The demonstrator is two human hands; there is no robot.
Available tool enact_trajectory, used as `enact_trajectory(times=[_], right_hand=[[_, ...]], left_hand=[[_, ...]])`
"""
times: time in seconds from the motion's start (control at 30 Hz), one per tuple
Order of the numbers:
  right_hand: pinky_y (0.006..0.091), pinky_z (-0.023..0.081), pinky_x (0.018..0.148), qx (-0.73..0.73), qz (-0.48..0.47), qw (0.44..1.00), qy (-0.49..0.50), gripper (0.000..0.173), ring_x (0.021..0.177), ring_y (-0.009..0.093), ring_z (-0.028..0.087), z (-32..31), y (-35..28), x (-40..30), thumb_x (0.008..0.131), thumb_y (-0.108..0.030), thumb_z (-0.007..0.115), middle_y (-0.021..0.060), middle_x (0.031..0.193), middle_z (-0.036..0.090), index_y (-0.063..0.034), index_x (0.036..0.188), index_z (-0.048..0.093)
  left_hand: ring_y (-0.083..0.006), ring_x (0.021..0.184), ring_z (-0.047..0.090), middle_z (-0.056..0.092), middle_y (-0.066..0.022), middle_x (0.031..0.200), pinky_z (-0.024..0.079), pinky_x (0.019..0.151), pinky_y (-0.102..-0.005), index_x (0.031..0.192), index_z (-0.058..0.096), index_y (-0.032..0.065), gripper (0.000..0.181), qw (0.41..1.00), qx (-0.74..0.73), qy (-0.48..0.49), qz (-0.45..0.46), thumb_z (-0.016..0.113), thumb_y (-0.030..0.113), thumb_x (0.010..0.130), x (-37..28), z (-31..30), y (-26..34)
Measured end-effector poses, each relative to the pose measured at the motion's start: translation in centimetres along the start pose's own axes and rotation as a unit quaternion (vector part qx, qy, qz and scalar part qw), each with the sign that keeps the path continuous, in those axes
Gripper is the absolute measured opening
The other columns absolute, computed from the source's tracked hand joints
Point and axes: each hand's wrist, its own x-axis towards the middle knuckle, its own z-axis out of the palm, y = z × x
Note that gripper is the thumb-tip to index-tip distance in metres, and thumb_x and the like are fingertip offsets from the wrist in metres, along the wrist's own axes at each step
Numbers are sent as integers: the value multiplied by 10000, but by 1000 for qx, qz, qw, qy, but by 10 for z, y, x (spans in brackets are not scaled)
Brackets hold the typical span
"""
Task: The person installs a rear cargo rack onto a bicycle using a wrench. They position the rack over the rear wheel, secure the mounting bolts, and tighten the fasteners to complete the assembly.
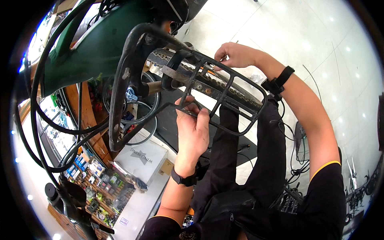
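My left hand (193, 127) grips the near side rail of a black metal bicycle carrier rack (231, 78), thumb on top and fingers curled under. Beyond the rack, my right hand (238, 55) pinches a thin, small metal piece (223, 58) between thumb and fingers; its exact kind is unclear. Below the rack bars runs a knobbly bicycle tyre (252, 100), partly hidden by them. A worn metal bracket (172, 74) and a rusty screw (207, 90) show along the rack's middle. To the left is the thick green bicycle frame (96, 45).
Black cables (36, 90) loop down the left side towards a handlebar grip with lever (70, 196). A white box (141, 160) rests on a counter (141, 207). Wheels (141, 114) lie beyond a black mat (171, 108). Loose wires (295, 172) trail across the right-hand floor.
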Motion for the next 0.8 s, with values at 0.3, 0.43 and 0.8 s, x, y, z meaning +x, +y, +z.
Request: enact_trajectory(times=[0.3, 0.43, 0.8], right_hand=[[251, 330, 497, 141, 27, 985, 99, 303, 544, 49, 440, 35, 14, 6, 775, -268, 812, -39, 548, 530, -33, 663, 658], [248, 315, 495, 182, 41, 980, 65, 276, 545, 34, 422, 34, 21, 10, 777, -260, 810, -60, 552, 517, -48, 672, 669], [354, 468, 689, -84, -41, 993, 76, 288, 696, 256, 566, 33, 3, -4, 903, -253, 654, 104, 686, 616, 2, 771, 672]], left_hand=[[-124, 869, 486, 477, -63, 999, 505, 769, -300, 1254, 422, 22, 341, 1000, 2, -1, 7, 503, 40, 923, -1, 0, -1], [-130, 878, 487, 475, -67, 1003, 509, 777, -307, 1256, 421, 24, 336, 1000, 3, 0, -1, 498, 48, 930, -2, 0, 0], [-106, 830, 500, 501, -38, 948, 495, 740, -276, 1205, 437, 22, 280, 1000, 12, -1, 23, 512, 39, 935, 3, -1, -8]])
